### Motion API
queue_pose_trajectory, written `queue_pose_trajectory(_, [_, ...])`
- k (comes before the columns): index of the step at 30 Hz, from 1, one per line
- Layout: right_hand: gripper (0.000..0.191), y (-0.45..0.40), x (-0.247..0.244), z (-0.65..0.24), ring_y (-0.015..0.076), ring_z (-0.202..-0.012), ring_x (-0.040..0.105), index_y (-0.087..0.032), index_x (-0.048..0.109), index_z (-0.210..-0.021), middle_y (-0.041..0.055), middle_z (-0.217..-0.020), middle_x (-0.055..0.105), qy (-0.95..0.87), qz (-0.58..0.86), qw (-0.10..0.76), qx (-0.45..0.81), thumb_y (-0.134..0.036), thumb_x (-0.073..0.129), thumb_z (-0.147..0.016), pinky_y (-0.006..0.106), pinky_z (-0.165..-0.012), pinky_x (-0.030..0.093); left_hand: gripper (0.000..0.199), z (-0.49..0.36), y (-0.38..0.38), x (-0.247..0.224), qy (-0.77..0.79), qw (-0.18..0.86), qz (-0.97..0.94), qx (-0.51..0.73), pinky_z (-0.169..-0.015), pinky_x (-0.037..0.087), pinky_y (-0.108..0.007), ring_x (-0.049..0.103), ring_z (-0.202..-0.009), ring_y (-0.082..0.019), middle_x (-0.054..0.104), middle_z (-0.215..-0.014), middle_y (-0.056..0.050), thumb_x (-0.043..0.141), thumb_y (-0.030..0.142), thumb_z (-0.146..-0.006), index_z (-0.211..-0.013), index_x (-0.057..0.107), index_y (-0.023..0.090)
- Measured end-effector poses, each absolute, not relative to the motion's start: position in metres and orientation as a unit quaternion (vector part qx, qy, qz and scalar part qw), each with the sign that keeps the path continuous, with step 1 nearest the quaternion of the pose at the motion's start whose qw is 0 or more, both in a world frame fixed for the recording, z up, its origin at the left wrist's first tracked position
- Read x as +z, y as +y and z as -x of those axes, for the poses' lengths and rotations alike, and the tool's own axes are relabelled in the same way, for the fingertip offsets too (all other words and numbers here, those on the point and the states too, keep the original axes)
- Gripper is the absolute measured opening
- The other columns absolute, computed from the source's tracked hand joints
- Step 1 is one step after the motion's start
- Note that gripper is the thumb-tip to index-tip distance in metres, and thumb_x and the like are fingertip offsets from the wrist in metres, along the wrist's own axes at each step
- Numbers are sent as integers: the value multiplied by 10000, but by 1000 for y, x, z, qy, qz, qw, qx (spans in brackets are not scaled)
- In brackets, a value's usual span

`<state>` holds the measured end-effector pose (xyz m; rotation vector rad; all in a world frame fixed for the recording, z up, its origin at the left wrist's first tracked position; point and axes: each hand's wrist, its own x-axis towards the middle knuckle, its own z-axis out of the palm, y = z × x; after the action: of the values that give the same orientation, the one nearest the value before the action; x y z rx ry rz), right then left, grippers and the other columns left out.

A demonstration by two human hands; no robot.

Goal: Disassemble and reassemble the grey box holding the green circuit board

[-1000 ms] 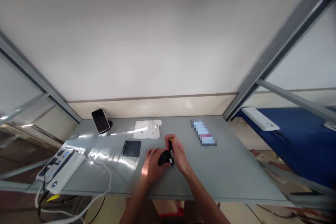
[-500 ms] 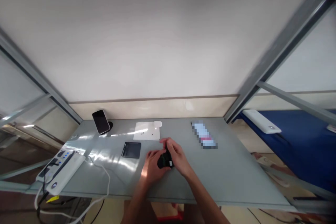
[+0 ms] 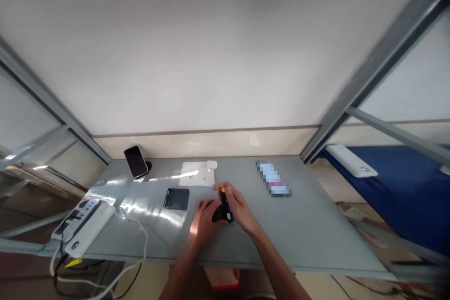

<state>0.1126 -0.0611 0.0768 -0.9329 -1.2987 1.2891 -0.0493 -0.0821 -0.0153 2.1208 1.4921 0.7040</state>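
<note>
while a pale wall closes the far side, grey posts flank the grey surface. on it, left to right: a power strip with cables, a dark-screened device on a stand, a black tray, a white sheet bearing small dark specks, and a pixelated phone. beyond the right post, a blue surface carries a white unit.

the black part is near the surface's front edge, gripped by the left hand. the right hand grasps a yellow-ended black tool above it; contact between tool and part cannot be confirmed.

compared with half a second ago, the yellow end is now exposed, having been covered by fingers; tray, sheet and phone are unmoved.
</note>
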Motion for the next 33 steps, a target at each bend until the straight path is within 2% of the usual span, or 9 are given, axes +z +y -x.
queue_pose_trajectory(5, [441, -65, 72, -104, 198, -861, 641, -252, 610, -911, 25, -971, 636, -532, 366, 524, 555, -651, 776, -829, 333, -815, 548, 495, 48, -83, -20, 548, 214, -765, 263, -1153, 405, -575, 630, -1254, -370, 748, -1317, -110, 803, 324, -840, -1319, 714, 240])
queue_pose_trajectory(9, [386, -67, 67, -103, 165, -692, 530, -262, 610, -1031, -34, -782, 532, -529, 368, 519, 561, -631, 664, -932, 296, -695, 502, 505, 48, -83, -21, 543, 217, -766, 268, -1156, 405, -561, 629, -1251, -359, 746, -1323, -102, 792, 311, -841, -1335, 707, 248])
queue_pose_trajectory(12, [455, -65, 68, -107, 182, -769, 560, -261, 667, -1199, -8, -844, 551, -528, 383, 511, 561, -645, 512, -1010, 317, -782, 508, 549, 48, -85, -18, 547, 225, -760, 269, -1167, 387, -552, 618, -1267, -343, 737, -1338, -92, 809, 327, -844, -1373, 679, 268])
queue_pose_trajectory(17, [399, -59, 70, -112, 231, -1024, 618, -241, 658, -900, 63, -1106, 613, -546, 374, 527, 533, -635, 711, -889, 345, -919, 512, 588, 47, -86, -14, 548, 233, -756, 274, -1162, 383, -551, 621, -1258, -344, 748, -1315, -83, 848, 344, -820, -1377, 673, 278])
queue_pose_trajectory(20, [397, -60, 68, -112, 186, -791, 581, -251, 569, -872, 4, -876, 588, -540, 379, 521, 541, -624, 701, -908, 320, -779, 516, 582, 47, -86, -12, 541, 227, -762, 274, -1157, 385, -547, 623, -1251, -348, 744, -1319, -88, 849, 346, -822, -1373, 677, 275])
queue_pose_trajectory(23, [394, -62, 68, -113, 167, -700, 510, -251, 624, -1022, -31, -791, 513, -544, 386, 509, 544, -641, 599, -973, 308, -724, 497, 559, 47, -86, -11, 543, 224, -762, 272, -1140, 401, -548, 637, -1226, -351, 751, -1301, -95, 842, 361, -832, -1361, 688, 262])
queue_pose_trajectory(27, [467, -62, 74, -120, 202, -892, 603, -271, 648, -1283, 20, -957, 576, -584, 398, 464, 534, -610, 421, -1056, 345, -885, 530, 569, 48, -85, -16, 546, 216, -761, 277, -1141, 417, -546, 639, -1241, -353, 745, -1324, -97, 849, 381, -830, -1361, 690, 253])
queue_pose_trajectory(30, [313, -59, 80, -125, 241, -1157, 594, -252, 725, -1103, 74, -1152, 568, -661, 402, 453, 443, -507, 574, -1004, 366, -1053, 482, 628, 49, -83, -24, 546, 205, -760, 286, -1114, 448, -549, 658, -1212, -361, 754, -1299, -111, 881, 429, -791, -1360, 692, 241])
queue_pose_trajectory(33, [175, -57, 82, -130, 225, -1033, 624, -239, 706, -954, 66, -1091, 583, -699, 433, 431, 371, -409, 663, -941, 357, -976, 506, 611, 48, -82, -28, 550, 192, -756, 298, -1091, 469, -549, 677, -1180, -364, 772, -1252, -110, 892, 467, -767, -1309, 720, 243])
